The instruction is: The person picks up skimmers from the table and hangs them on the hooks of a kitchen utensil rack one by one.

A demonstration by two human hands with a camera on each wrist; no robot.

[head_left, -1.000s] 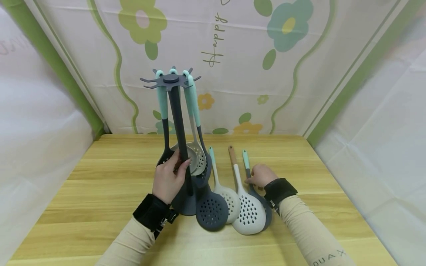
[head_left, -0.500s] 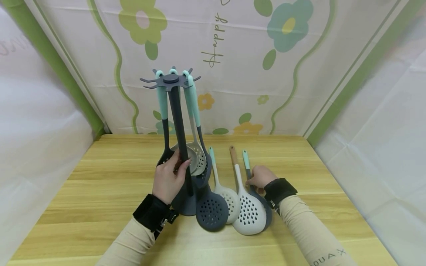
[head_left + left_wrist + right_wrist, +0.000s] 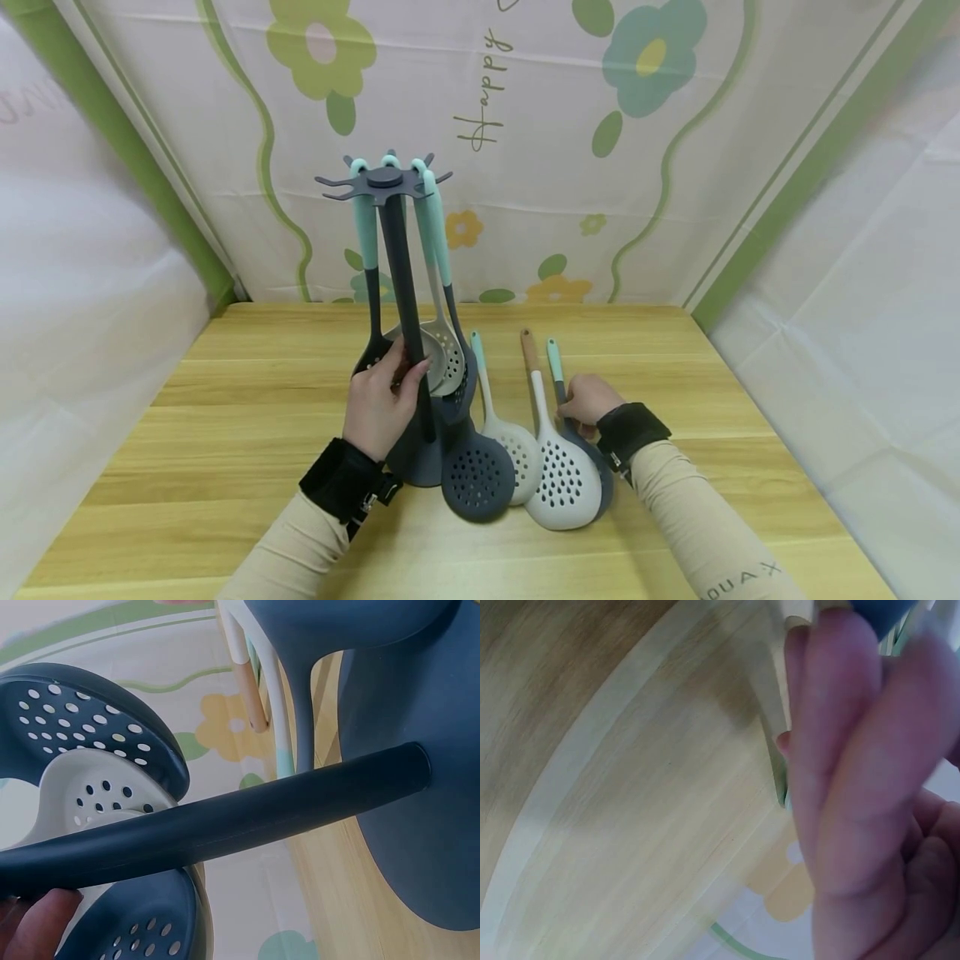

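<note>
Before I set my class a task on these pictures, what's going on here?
A person's left hand grips the post of a dark stand, where several mint-handled utensils hang. The right hand is at the shaft of a dark utensil lying on the wooden table; whether it grips it is hard to tell. A white slotted turner overlaps that utensil's head.
</note>
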